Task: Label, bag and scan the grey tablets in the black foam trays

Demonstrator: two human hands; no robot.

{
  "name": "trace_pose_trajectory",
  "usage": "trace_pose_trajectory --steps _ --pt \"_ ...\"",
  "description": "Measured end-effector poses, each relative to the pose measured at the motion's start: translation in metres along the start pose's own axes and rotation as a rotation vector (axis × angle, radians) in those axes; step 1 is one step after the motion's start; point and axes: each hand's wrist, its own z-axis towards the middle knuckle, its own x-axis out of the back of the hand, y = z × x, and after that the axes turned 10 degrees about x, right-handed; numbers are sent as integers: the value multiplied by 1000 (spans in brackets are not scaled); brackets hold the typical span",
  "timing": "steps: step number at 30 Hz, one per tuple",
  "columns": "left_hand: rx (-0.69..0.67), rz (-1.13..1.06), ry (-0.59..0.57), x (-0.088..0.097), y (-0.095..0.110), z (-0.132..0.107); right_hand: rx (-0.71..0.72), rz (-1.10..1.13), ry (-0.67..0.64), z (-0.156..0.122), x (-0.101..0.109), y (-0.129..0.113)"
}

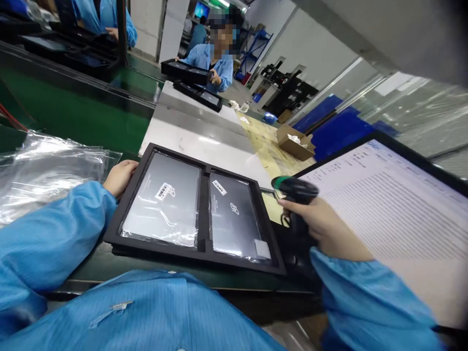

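Note:
A black tray (204,171) lies in front of me with two grey devices in clear wrap, one on the left (161,207) and one on the right (234,217). Each carries a white barcode label. My left hand (120,177) grips the tray's left edge, fingers curled over the rim. My right hand (323,229) is wrapped round the handle of a black barcode scanner (295,190), whose head points left toward the tray's right side.
A monitor (395,204) showing a spreadsheet stands at the right. Clear plastic bags (47,165) lie at the left on the green conveyor (73,117). A cardboard box (294,142) sits further back. A co-worker in blue (215,66) handles black trays (190,73) beyond.

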Motion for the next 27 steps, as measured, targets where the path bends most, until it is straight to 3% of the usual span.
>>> trace_pose_trajectory --steps 2,5,8,10,14,27 --pt "46 -48 26 -4 1 -4 181 -117 -127 -2 -8 -45" --pt "140 -134 28 -10 6 -10 384 -290 -462 -12 -52 -100" --pt "174 -158 11 -13 7 -14 477 -409 -755 -18 -108 -124" --pt "160 -171 4 -13 4 -14 489 -464 -852 -17 -137 -127" --pt "146 -207 -17 -13 -1 -12 428 -496 -904 -11 -161 -127" --pt "169 -208 -57 -13 -3 -12 396 -420 -916 -12 -168 -129"
